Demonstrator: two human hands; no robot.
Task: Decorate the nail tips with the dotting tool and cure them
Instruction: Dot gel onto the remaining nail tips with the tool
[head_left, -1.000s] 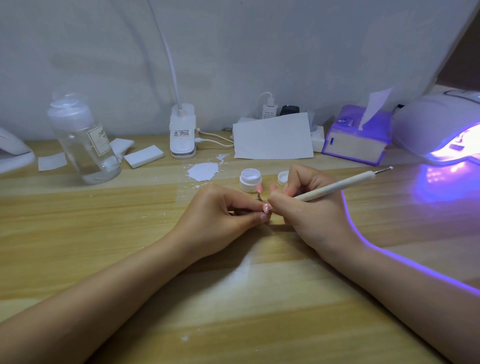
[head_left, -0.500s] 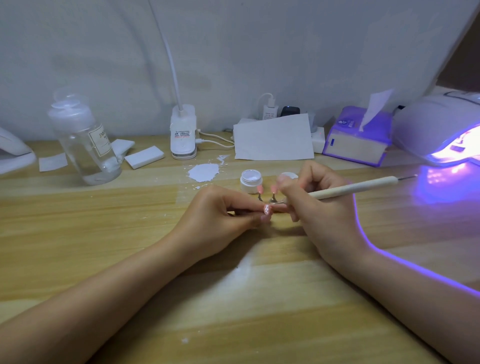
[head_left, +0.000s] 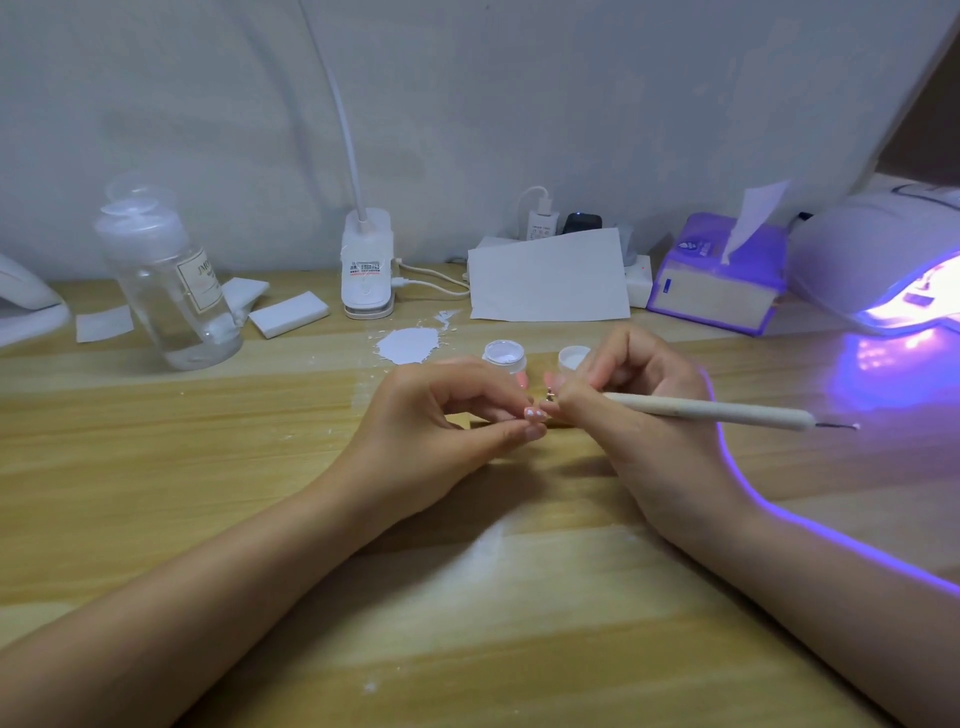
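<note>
Tabletop (head_left: 156, 467) carried all. Curing lamp (head_left: 872, 260) lit at right edge of frame, probably on so tips could go straight in. Both forearms lay flat, likely for steadiness. Right hand (head_left: 649, 415) gripped dotting tool (head_left: 717, 411) pen-style, working end at centre. Left hand (head_left: 441, 421) pinched nail tip (head_left: 535, 414) at centre. Open gel pot (head_left: 504, 356) just behind, within dipping range.

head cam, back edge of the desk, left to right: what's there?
Clear bottle → white block → clip lamp base → white card → tissue box → lit curing lamp.
</note>
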